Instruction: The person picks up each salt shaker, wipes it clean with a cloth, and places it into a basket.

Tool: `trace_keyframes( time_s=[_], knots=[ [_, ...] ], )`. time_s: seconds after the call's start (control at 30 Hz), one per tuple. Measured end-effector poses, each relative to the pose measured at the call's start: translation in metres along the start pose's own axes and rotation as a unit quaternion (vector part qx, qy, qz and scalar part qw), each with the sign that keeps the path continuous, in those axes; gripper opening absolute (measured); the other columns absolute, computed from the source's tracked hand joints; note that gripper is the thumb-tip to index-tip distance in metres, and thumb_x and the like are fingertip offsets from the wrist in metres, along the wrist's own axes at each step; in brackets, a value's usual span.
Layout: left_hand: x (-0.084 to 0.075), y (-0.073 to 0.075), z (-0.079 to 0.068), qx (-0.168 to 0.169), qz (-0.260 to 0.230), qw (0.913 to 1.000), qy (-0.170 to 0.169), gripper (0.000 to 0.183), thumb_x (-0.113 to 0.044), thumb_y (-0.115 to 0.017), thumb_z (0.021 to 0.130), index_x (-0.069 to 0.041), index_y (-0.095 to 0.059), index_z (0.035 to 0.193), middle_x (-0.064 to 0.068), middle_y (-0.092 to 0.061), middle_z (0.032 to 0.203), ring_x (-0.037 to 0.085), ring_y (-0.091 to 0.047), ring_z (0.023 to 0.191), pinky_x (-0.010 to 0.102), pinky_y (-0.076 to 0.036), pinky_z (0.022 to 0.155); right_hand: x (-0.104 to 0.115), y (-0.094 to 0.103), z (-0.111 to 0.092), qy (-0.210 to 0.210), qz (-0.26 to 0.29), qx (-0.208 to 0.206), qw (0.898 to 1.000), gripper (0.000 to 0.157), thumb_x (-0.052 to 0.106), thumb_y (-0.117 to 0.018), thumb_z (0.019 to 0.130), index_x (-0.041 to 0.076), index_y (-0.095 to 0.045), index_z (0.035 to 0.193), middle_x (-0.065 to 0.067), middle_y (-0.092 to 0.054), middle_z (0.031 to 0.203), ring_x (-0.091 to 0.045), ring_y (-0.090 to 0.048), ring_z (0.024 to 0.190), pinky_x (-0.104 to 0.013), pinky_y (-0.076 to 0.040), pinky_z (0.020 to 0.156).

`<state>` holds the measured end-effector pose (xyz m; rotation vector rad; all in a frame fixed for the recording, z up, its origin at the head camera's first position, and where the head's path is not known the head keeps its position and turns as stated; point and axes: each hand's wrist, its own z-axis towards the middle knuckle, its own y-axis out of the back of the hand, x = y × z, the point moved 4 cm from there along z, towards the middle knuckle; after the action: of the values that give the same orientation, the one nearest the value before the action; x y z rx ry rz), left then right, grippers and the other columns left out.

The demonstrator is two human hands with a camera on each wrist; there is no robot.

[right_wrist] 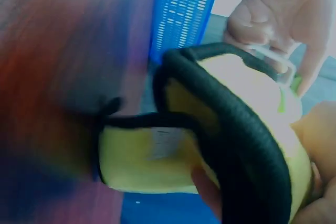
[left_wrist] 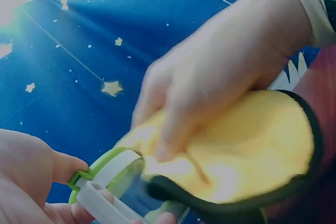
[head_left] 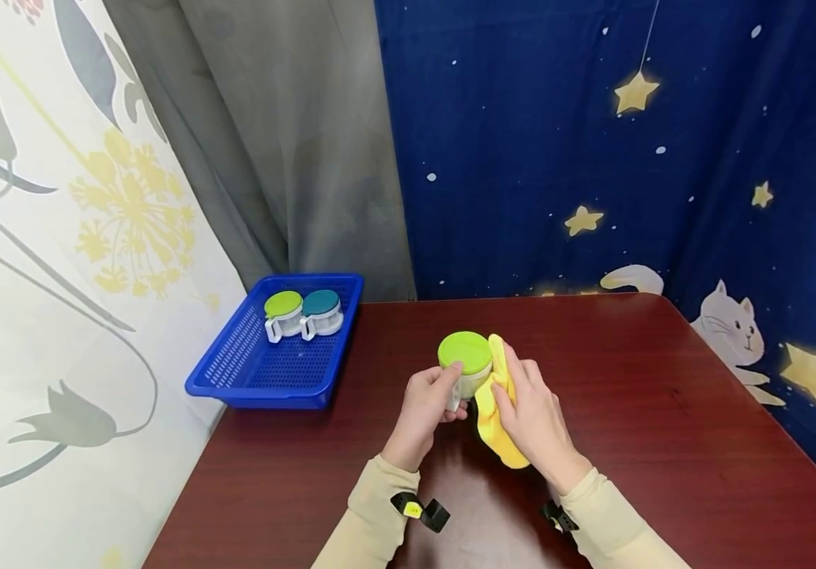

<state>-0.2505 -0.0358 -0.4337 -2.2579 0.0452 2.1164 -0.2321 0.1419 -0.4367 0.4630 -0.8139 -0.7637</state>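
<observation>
A clear jar [head_left: 475, 383] with a green lid [head_left: 465, 352] and a white handle [left_wrist: 107, 203] is held above the table. My left hand [head_left: 431, 399] grips it by the handle, thumb at the lid's edge. On the jar's right side, my right hand [head_left: 532, 407] presses a yellow cloth [head_left: 496, 427] with dark edging against the wall. Fingers of the right hand are bent around the cloth, as the left wrist view shows. A fold of the cloth [right_wrist: 142, 156] with a white label hangs down in the right wrist view.
A blue plastic basket [head_left: 273, 395] stands at the table's left. Inside it are two similar handled jars, one with a green lid [head_left: 283, 303] and one with a teal lid [head_left: 320, 301]. The dark red table [head_left: 629, 379] backs onto curtains [head_left: 508, 158].
</observation>
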Motion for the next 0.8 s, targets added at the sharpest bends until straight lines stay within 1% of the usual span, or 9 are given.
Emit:
trace_keyframes(
  time_s=[0.07,0.13,0.27,0.37,0.47,0.57,0.63,0.73,0.8],
  knots=[
    [0.0,0.001,0.0,0.002,-0.007,1.0,0.001,0.051,-0.044,-0.061,0.099,0.007,-0.066,0.095,0.035,-0.065,0.082,0.028,-0.067,0.058,0.025,-0.051,0.051,-0.004,-0.004,-0.003,-0.006,-0.009,0.019,1.0,0.064,0.016,-0.069,0.093,0.01,-0.043,0.152,-0.012,-0.056,0.105,-0.023,-0.055,0.063,-0.04,-0.05,0.056],
    [0.0,0.002,0.001,0.006,-0.011,0.9999,0.0,0.052,-0.044,-0.062,0.099,0.007,-0.066,0.095,0.035,-0.065,0.082,0.026,-0.066,0.057,0.025,-0.051,0.051,-0.008,-0.007,-0.005,-0.011,-0.011,0.026,1.0,0.062,0.013,-0.07,0.091,0.009,-0.047,0.149,-0.012,-0.057,0.102,-0.024,-0.056,0.064,-0.042,-0.05,0.056],
    [0.0,0.003,0.002,0.01,-0.005,0.9999,-0.007,0.052,-0.045,-0.064,0.097,0.007,-0.063,0.09,0.031,-0.065,0.077,0.021,-0.064,0.055,0.023,-0.049,0.052,-0.012,-0.007,-0.004,-0.021,0.003,0.013,1.0,0.061,0.013,-0.073,0.089,0.01,-0.052,0.146,-0.012,-0.057,0.103,-0.028,-0.061,0.072,-0.046,-0.052,0.061],
    [-0.001,0.005,0.002,0.001,-0.002,0.9999,-0.016,0.05,-0.044,-0.064,0.097,0.004,-0.061,0.083,0.027,-0.065,0.073,0.02,-0.062,0.054,0.023,-0.047,0.052,-0.012,-0.007,-0.003,-0.021,0.006,0.01,1.0,0.06,0.014,-0.073,0.089,0.011,-0.053,0.146,-0.012,-0.055,0.106,-0.029,-0.062,0.075,-0.048,-0.053,0.062],
    [-0.002,0.007,0.002,-0.023,0.006,0.9995,-0.022,0.047,-0.043,-0.066,0.095,-0.002,-0.057,0.075,0.024,-0.063,0.07,0.022,-0.063,0.055,0.024,-0.047,0.053,-0.012,-0.006,-0.002,-0.025,0.006,0.013,1.0,0.059,0.015,-0.073,0.089,0.013,-0.053,0.145,-0.011,-0.054,0.107,-0.028,-0.062,0.075,-0.047,-0.053,0.062],
    [-0.002,0.01,0.0,-0.055,0.034,0.9976,-0.027,0.046,-0.045,-0.067,0.093,-0.007,-0.054,0.069,0.021,-0.064,0.071,0.027,-0.065,0.059,0.027,-0.05,0.056,-0.011,-0.006,-0.001,-0.029,0.006,0.013,0.999,0.059,0.017,-0.073,0.09,0.015,-0.054,0.145,-0.009,-0.056,0.108,-0.027,-0.062,0.077,-0.046,-0.053,0.063],
    [-0.002,0.013,0.0,-0.067,0.054,0.9959,-0.027,0.046,-0.046,-0.066,0.093,-0.008,-0.054,0.069,0.02,-0.065,0.073,0.031,-0.067,0.062,0.031,-0.053,0.059,-0.011,-0.006,0.0,-0.026,0.005,0.011,1.0,0.058,0.018,-0.073,0.09,0.016,-0.055,0.144,-0.007,-0.057,0.109,-0.026,-0.062,0.079,-0.046,-0.053,0.064],
    [0.0,0.015,-0.001,-0.063,0.072,0.9951,-0.022,0.046,-0.045,-0.065,0.094,-0.007,-0.055,0.07,0.019,-0.065,0.073,0.034,-0.069,0.066,0.033,-0.055,0.061,-0.01,-0.006,0.002,-0.019,0.005,0.008,1.0,0.057,0.018,-0.074,0.089,0.017,-0.056,0.143,-0.006,-0.058,0.11,-0.024,-0.062,0.079,-0.045,-0.052,0.064],
    [0.003,0.016,0.0,-0.052,0.064,0.9965,-0.019,0.046,-0.043,-0.064,0.095,-0.005,-0.055,0.071,0.018,-0.062,0.07,0.034,-0.07,0.066,0.032,-0.055,0.06,-0.009,-0.005,0.004,-0.013,0.007,0.006,1.0,0.056,0.018,-0.074,0.089,0.017,-0.056,0.143,-0.006,-0.059,0.11,-0.024,-0.061,0.079,-0.045,-0.052,0.064]
  ],
)
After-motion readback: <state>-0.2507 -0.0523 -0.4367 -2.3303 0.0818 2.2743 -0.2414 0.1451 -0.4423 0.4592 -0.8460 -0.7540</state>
